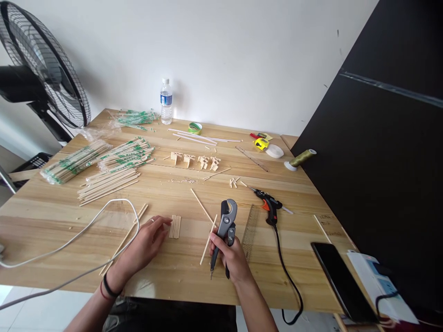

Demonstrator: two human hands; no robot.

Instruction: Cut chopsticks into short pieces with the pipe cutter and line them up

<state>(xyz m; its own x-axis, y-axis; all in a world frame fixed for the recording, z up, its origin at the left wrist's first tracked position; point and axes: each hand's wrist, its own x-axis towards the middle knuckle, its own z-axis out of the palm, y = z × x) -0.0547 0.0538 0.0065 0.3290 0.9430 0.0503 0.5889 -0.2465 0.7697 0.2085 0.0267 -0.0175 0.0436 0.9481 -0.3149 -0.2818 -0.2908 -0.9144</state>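
White cable (121,199) across two sticks (130,228) beside the left hand (150,237)

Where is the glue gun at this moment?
In the head view, the glue gun lies on the table's right side, just right of the clear ruler and farther back than the phone.

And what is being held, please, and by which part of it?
The right hand grips the cutter by its handles and a thin stick near its middle. The left hand appears to hold nothing.
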